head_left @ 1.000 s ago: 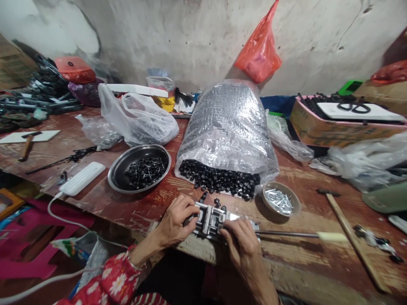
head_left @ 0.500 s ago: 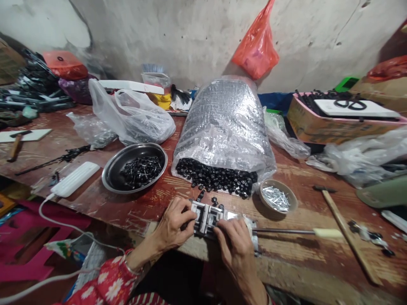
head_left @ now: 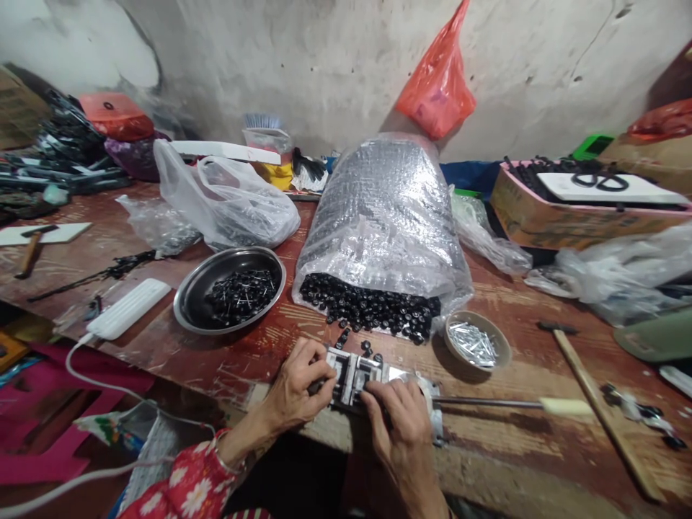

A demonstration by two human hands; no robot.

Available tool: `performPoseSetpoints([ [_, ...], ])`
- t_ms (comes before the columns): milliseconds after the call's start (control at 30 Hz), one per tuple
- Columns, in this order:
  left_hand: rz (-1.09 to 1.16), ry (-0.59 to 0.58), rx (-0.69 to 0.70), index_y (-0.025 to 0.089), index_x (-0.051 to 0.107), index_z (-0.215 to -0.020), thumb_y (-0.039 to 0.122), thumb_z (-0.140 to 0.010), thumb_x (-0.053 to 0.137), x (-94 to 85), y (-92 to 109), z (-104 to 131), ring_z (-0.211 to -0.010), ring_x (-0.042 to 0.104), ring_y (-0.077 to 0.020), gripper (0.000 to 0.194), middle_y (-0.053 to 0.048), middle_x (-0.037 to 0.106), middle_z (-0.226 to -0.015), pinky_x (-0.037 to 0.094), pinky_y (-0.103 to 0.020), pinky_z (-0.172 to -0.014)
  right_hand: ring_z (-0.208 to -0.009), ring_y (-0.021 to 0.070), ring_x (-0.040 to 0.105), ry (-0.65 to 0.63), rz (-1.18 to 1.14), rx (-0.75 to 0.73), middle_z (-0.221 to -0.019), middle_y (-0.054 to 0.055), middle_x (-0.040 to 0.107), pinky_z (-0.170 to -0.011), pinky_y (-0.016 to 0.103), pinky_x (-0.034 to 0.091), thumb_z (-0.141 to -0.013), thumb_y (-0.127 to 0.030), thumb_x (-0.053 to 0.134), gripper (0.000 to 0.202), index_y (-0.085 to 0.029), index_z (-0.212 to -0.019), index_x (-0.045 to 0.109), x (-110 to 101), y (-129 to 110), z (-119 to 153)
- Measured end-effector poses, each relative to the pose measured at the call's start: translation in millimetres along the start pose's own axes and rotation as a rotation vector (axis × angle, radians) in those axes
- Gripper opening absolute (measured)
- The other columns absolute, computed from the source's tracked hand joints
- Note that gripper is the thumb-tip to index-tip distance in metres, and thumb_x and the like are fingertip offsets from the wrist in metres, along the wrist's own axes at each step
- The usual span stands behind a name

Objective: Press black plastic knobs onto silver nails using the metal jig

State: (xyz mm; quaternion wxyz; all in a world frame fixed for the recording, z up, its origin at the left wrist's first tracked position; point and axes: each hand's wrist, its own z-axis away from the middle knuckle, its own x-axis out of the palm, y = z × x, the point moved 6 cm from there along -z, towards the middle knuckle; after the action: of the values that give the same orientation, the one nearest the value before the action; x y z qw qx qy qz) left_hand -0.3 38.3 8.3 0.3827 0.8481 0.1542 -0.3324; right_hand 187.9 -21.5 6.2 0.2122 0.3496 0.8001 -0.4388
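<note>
A small metal vise-like fixture with dark slots lies at the table's front edge. My left hand is at its left end, thumb and fingers pinched together; a dark bit shows between them, too small to name. My right hand curls over the right part of the fixture, fingertips closed down at its slot, and what they grip is hidden. From the fixture's right side runs a metal rod with a pale handle. Several small black round parts lie just behind the fixture, in front of a clear plastic sack spilling more.
A steel bowl of black parts with pins stands left, near a white power strip. At right are a small bowl of silver pins and a hammer. Plastic bags and a carton stand farther back.
The view has shifted slightly, so everything sits a little lower. Both hands stay at the fixture with almost the same grip.
</note>
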Motion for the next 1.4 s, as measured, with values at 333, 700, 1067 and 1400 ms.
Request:
performPoseSetpoints([
  [333, 0.012, 0.054, 0.0, 0.02, 0.066, -0.089, 0.012, -0.088, 0.062, 1.3, -2.1, 0.9, -0.093, 0.05, -0.0207, 0.009, -0.005, 0.054, -0.093, 0.045, -0.035, -0.082, -0.08, 0.0214, 0.052, 0.039, -0.028, -0.039, -0.086, 0.004, 0.063, -0.074, 0.036, 0.04, -0.098, -0.013, 0.06, 0.016, -0.022, -0.111, 0.063, -2.4, 0.7, 3.0],
  [700, 0.03, 0.085, 0.017, 0.02, 0.066, -0.09, 0.009, -0.087, 0.063, 1.5, -2.4, 3.5, -0.091, 0.05, -0.0202, 0.011, -0.005, 0.055, -0.096, 0.043, -0.034, -0.082, -0.083, 0.0209, 0.051, 0.038, -0.025, -0.052, -0.087, 0.004, 0.063, -0.075, 0.036, 0.04, -0.098, -0.011, 0.061, 0.016, -0.02, -0.111, 0.063, -1.7, -1.4, 3.7],
  [1067, 0.067, 0.087, 0.008, 0.02, 0.067, -0.092, 0.01, -0.089, 0.064, 0.2, -2.9, 3.5, -0.092, 0.049, -0.0202, 0.011, -0.005, 0.055, -0.095, 0.043, -0.034, -0.082, -0.084, 0.0212, 0.051, 0.037, 0.015, -0.016, -0.089, 0.004, 0.062, -0.077, 0.037, 0.039, -0.099, -0.014, 0.06, 0.012, -0.021, -0.109, 0.063, 0.6, -1.8, 4.5],
  [1400, 0.078, 0.085, -0.004, 0.02, 0.067, -0.091, 0.01, -0.089, 0.066, 0.4, -4.6, 3.8, -0.092, 0.05, -0.0201, 0.01, -0.005, 0.057, -0.096, 0.043, -0.034, -0.082, -0.085, 0.0219, 0.05, 0.043, 0.053, -0.05, -0.09, 0.005, 0.064, -0.077, 0.038, 0.041, -0.095, -0.012, 0.065, 0.019, -0.02, -0.113, 0.065, 3.5, 0.1, 8.6],
])
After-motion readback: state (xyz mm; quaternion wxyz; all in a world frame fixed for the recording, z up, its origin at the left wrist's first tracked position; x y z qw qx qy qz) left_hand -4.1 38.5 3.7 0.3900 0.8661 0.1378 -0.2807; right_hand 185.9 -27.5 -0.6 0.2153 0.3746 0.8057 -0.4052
